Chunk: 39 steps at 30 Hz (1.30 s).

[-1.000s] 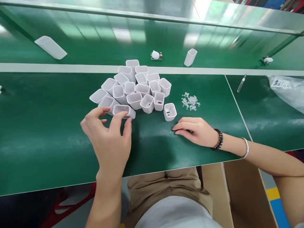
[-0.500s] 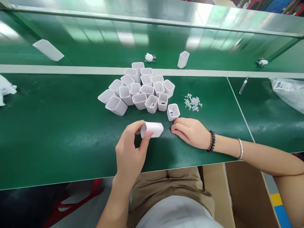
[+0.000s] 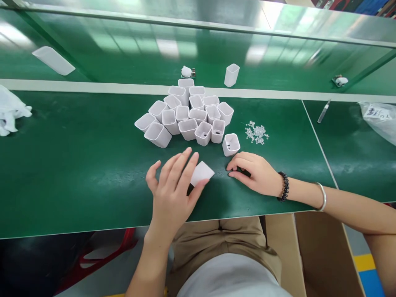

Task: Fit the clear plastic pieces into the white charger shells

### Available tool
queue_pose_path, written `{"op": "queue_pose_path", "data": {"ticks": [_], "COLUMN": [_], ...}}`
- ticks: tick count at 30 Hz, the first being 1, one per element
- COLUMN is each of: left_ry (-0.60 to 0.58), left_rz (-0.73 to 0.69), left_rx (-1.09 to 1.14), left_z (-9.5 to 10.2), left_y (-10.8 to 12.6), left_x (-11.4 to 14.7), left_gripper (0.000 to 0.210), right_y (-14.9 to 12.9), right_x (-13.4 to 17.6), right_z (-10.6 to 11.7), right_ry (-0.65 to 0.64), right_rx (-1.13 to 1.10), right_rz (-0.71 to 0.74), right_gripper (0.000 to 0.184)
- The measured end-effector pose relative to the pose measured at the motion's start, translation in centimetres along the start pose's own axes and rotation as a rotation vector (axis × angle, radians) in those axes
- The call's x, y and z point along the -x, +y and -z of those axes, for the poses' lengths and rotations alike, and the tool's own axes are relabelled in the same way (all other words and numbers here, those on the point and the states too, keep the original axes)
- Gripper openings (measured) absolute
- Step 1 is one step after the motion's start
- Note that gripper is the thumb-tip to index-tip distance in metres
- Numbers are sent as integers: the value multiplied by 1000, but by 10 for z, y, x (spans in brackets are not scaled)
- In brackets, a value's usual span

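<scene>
My left hand point(image 3: 175, 181) grips a white plastic housing point(image 3: 202, 173) between its thumb and index finger, the other fingers raised and spread. The housing is tilted just above the green bench, one flat end facing me; the fingers hide its far side. My right hand point(image 3: 255, 171) rests on the bench to the right, thumb and index tips brought close together; anything between them is too small to make out. Just beyond its knuckles stands an open white housing point(image 3: 231, 145) with small slots inside. Behind, several similar housings point(image 3: 188, 130) stand close together, open ends up.
Small clear pieces point(image 3: 257, 133) lie in a heap right of the housings. A slim tweezers-like tool point(image 3: 324, 111) and a plastic bag point(image 3: 379, 117) are farther right. At the back are a lone housing point(image 3: 232, 75) and a small circuit board point(image 3: 188, 72). White cloth-like material point(image 3: 12, 109) lies left.
The housing in my left hand has turned from lying sideways to a tilted pose with its flat end toward me. My left fingers have spread. My right thumb has separated from the curled fingers.
</scene>
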<state>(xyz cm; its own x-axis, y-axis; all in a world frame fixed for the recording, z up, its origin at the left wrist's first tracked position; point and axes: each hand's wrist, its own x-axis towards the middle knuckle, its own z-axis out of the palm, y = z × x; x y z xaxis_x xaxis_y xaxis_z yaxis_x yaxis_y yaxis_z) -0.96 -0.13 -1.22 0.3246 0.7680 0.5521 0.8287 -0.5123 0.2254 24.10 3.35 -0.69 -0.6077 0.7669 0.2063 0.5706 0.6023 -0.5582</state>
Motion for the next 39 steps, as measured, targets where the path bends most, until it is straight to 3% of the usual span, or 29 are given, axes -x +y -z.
{"op": "queue_pose_path", "data": {"ticks": [5, 11, 19, 22, 26, 29, 34, 39], "left_ry": [-35, -118, -155, -194, -282, -308, -394, -396], "left_rz": [-137, -134, -130, 60, 597, 788, 867, 866], "left_rx": [-5, 30, 126, 393, 1193, 1602, 1555, 1598], "left_z": [3, 3, -1, -1, 1, 0, -3, -3], "left_y": [6, 9, 8, 17, 35, 42, 44, 47], "left_x": [-1, -1, 3, 6, 4, 1, -1, -1], "left_gripper": [48, 39, 44, 49, 36, 40, 69, 54], "right_y": [0, 2, 2, -2, -12, -21, -31, -30], "right_x": [-2, -3, -3, -3, -3, -1, 1, 1], "right_z": [1, -2, -6, -2, 5, 10, 15, 14], "right_ry": [-11, -10, -4, 11, 56, 110, 175, 225], "right_rx": [-49, 55, 156, 58, -197, -356, -476, -335], "right_rz": [-21, 36, 113, 121, 80, 44, -20, 80], "right_gripper": [9, 18, 22, 19, 14, 12, 12, 13]}}
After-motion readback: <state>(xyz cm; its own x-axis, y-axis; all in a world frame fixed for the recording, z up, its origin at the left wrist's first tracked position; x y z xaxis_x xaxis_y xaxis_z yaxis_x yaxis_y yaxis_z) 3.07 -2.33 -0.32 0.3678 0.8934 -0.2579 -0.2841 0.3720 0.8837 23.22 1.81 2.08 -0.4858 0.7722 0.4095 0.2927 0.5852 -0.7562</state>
